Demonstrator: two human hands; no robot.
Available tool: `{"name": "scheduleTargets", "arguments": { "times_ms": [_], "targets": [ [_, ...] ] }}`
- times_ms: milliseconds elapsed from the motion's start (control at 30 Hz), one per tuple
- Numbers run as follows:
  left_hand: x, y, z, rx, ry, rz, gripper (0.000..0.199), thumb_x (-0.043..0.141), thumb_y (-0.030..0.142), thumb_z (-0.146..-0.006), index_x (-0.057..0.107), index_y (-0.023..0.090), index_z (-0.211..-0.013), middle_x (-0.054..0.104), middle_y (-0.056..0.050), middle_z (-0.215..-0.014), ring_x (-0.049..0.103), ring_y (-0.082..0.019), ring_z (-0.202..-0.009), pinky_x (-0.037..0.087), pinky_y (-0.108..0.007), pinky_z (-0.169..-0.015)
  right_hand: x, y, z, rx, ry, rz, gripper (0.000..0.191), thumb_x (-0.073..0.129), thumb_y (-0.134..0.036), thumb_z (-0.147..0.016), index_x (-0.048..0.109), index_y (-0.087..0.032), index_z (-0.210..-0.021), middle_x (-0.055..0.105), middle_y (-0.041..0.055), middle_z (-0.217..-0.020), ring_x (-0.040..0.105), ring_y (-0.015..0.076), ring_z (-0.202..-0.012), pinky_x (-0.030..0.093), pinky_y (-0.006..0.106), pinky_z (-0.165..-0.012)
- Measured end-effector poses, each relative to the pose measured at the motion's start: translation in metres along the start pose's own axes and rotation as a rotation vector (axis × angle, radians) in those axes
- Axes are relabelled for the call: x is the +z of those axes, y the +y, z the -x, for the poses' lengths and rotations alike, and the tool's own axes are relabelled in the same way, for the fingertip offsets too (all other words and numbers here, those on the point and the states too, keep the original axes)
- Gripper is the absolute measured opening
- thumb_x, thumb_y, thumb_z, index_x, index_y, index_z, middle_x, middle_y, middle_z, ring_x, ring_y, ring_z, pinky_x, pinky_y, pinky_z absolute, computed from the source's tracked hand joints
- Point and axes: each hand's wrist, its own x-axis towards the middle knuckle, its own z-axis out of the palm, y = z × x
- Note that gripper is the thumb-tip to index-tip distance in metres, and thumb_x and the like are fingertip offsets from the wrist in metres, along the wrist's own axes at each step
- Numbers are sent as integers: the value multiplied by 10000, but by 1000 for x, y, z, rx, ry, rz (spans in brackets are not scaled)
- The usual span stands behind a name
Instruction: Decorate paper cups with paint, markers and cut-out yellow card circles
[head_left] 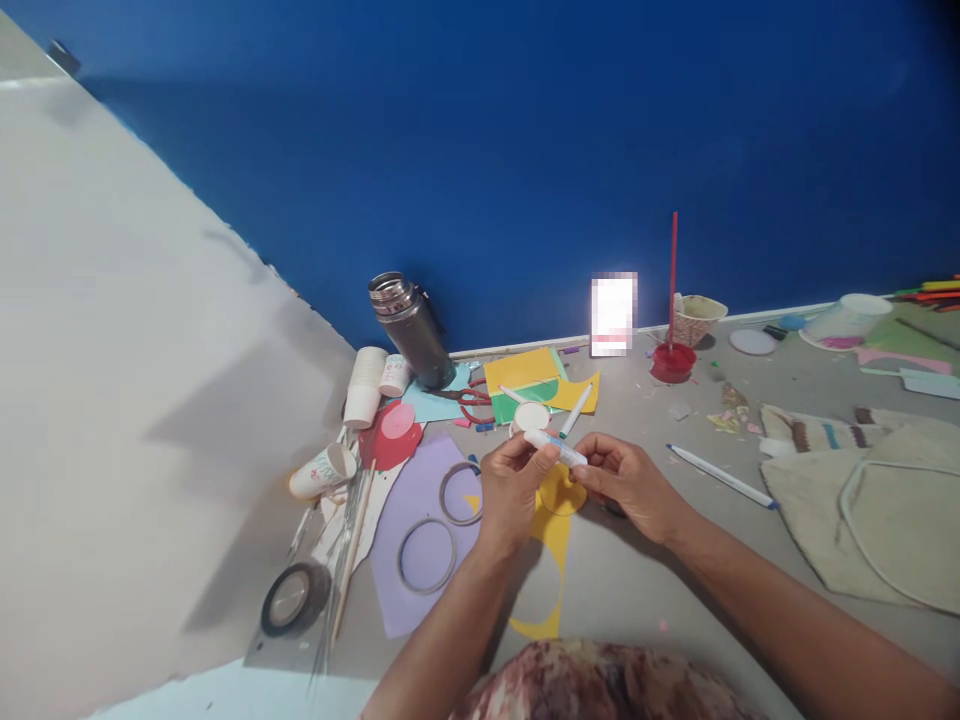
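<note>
A small white tube (556, 447) is held between my two hands, above the middle of the table. My left hand (514, 485) grips its left part with thumb and fingers. At its right end, my right hand (619, 475) pinches it. Beneath the hands lies yellow paper (553, 570) with a round cut-out, and a yellow disc (562, 492) is close under the tube. A white cup (531, 418) stands just behind my left hand. Two grey rings (426, 556) rest on purple paper (390, 600) to the left.
A dark flask (415, 335), stacked paper cups (364, 388), red-handled scissors (474, 400) and a tape roll (295, 598) are on the left. To the right are a blue-tipped marker (721, 476), a red stand with a stick (673, 362) and a cloth bag (825, 520). A blue wall (487, 180) rises behind.
</note>
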Motion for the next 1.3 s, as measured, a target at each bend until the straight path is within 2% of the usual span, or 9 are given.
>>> {"name": "scheduleTargets", "arguments": {
  "times_ms": [167,233,367,500,633,767,967,1133,1300],
  "targets": [
    [1,-5,2,90,-77,-179,182,790,349,-791,797,185,-869,713,-59,-916,662,-210,-903,520,-306,-792,2,1,1,-13,-28,-61,542,905,-619,-664,705,-174,-901,611,-28,-653,458,78,-516,337,223,-473],
    [-1,-7,3,189,-21,-327,175,758,331,-816,765,204,-937,682,-66,-1034,645,-215,-984,518,-316,-830,0,2,-1,-23,-10,-66,510,883,-615,-699,726,-170,-892,615,-18,-655,446,76,-497,314,228,-454],
    [-11,-15,-8,303,174,-561,549,801,338,-786,595,260,-1288,563,-91,-1316,553,-255,-1233,498,-386,-989,-11,3,-8,-66,156,-186,468,931,-531,-661,749,-180,-912,561,-41,-615,382,65,-477,280,223,-434],
    [-21,-29,-37,323,111,-736,709,831,238,-709,525,242,-1349,520,-124,-1414,452,-334,-1381,398,-512,-1137,-21,0,-16,-89,291,-324,441,985,-440,-576,758,-175,-846,458,-71,-586,336,56,-520,310,199,-448],
    [-22,-42,-58,375,79,-852,618,788,194,-713,570,215,-1290,540,-129,-1396,467,-363,-1363,344,-553,-1171,-22,-3,-19,-135,317,-309,426,973,-456,-580,754,-191,-832,441,-72,-589,341,68,-538,335,208,-459],
    [-21,-37,-58,417,73,-868,463,778,226,-736,634,209,-1176,590,-124,-1331,520,-359,-1307,394,-527,-1126,-20,-8,-15,-208,312,-61,400,890,-508,-691,761,-193,-900,531,-40,-649,398,86,-527,349,246,-466],
    [-26,-8,-35,413,-177,-949,457,726,245,-774,637,193,-1218,726,-106,-1176,654,-322,-1090,478,-507,-997,-9,-30,4,-478,259,410,213,761,-403,-839,769,-226,-957,743,52,-926,639,187,-744,517,300,-660],
    [-34,6,-18,456,-345,-891,532,700,175,-761,633,228,-1286,711,-98,-1255,636,-303,-1164,499,-446,-1007,4,-41,15,-583,198,665,161,711,-376,-871,747,-248,-964,767,61,-930,622,185,-690,508,300,-637],
    [-38,14,-8,490,-482,-849,549,688,114,-745,651,256,-1274,709,-84,-1221,648,-269,-1113,526,-384,-960,4,-45,14,-585,223,678,190,682,-412,-896,735,-237,-944,748,43,-868,589,165,-642,486,290,-621]
  ]
}}
